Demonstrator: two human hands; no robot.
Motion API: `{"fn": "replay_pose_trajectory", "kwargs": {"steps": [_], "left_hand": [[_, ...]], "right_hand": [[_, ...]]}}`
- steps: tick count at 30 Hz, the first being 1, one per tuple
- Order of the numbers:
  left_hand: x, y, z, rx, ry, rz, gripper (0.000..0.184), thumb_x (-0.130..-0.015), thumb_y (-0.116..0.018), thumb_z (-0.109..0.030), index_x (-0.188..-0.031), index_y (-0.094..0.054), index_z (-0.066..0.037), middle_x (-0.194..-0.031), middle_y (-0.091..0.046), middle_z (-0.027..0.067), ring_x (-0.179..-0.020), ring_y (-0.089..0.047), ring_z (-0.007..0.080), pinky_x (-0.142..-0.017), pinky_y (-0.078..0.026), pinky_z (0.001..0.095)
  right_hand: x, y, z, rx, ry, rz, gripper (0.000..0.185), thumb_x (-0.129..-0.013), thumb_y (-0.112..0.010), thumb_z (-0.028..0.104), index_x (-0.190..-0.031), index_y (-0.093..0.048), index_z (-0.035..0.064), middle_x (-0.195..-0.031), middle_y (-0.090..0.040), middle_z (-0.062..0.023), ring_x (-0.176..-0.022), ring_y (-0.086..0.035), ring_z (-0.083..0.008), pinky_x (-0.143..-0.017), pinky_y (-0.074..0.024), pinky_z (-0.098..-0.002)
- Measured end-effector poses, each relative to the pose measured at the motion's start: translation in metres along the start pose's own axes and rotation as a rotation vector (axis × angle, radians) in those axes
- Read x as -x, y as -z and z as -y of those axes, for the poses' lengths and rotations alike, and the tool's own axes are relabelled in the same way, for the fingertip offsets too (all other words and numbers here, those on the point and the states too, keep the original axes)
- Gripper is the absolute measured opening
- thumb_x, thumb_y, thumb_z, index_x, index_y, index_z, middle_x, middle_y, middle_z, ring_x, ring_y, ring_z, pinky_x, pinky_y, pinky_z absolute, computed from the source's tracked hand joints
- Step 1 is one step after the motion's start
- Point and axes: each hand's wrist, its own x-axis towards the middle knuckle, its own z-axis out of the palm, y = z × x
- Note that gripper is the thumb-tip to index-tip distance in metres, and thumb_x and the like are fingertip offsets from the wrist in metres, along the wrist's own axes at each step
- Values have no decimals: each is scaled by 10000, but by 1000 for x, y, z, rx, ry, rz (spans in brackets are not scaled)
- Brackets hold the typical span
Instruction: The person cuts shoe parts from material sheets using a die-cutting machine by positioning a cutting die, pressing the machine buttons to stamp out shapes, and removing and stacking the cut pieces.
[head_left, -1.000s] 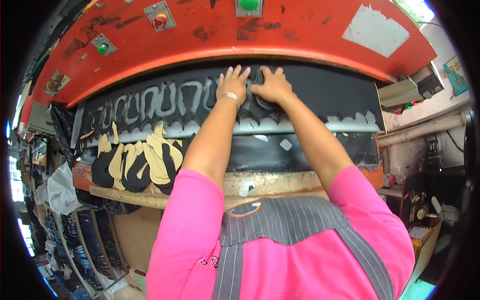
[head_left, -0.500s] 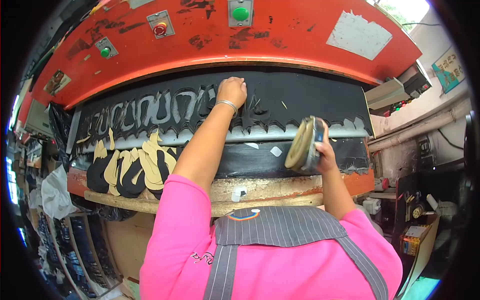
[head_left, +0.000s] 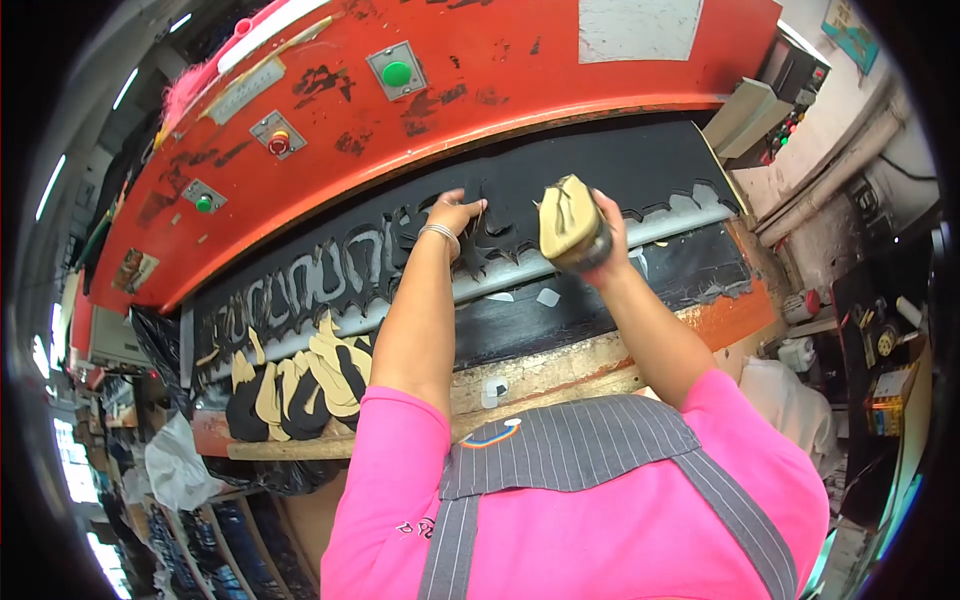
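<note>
Fingers of the right hand grip one thick beige block with a dark lower rim, held above the bench's front half, right of its middle. Fingers of the left hand are partly bent at the right end of a row of U-shaped cut-outs; whether they pinch anything I cannot tell. These cut-outs, too merged to count, run through one black flat sheet toward the bench's left end. On the front edge, near the left corner, beige and black curved flat pieces overlap, also uncountable. Two small pale scraps lie on the black front strip. Two green round buttons and one red round button sit on the red metal panel behind.
</note>
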Motion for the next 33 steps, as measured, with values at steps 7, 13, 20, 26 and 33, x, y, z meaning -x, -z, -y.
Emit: {"fn": "replay_pose_trajectory", "kwargs": {"steps": [7, 13, 20, 26, 33], "left_hand": [[-10, -6, 7, -364, -15, -161, 689, -841, -751, -175, -1408, -419, 31, -1214, -625, 189, -1016, -650, 233, -862, -519, 338], [15, 4, 13, 227, -104, 157, 295, -891, -701, -115, -1160, -627, -16, -1051, -693, 97, -958, -660, 174, -848, -526, 316], [76, 8, -10, -65, -337, 54, 230, -932, -669, -231, -1083, -672, -56, -1063, -705, 43, -902, -620, 142, -792, -471, 301], [142, 61, -34, 324, -705, -575, 137, -996, -570, -181, -1019, -593, -48, -848, -671, 77, -721, -627, 118, -679, -539, 269], [165, 10, 9, -54, -381, -273, 431, -1015, -512, -399, -1210, -539, -15, -850, -633, 33, -745, -569, 99, -730, -472, 257]], "right_hand": [[-32, 14, -14, -20, -25, 21, 507, -939, -454, 452, -1222, -610, 62, -1098, -677, -136, -1003, -662, -328, -876, -536, -447], [-34, 20, -15, 34, -32, 26, 482, -946, -440, 433, -1209, -613, 68, -1082, -682, -132, -990, -668, -314, -855, -551, -446], [-36, 24, -14, 39, -18, 18, 468, -946, -443, 425, -1199, -612, 69, -1075, -683, -125, -987, -668, -307, -859, -550, -444], [-41, 25, -18, 105, -22, -46, 438, -924, -506, 426, -1162, -614, 74, -1039, -682, -119, -940, -672, -258, -847, -551, -427], [-14, -59, -66, 527, -13, 47, 540, -905, -616, 239, -1383, -397, 114, -1085, -590, -71, -953, -599, -144, -797, -514, -307]]}}
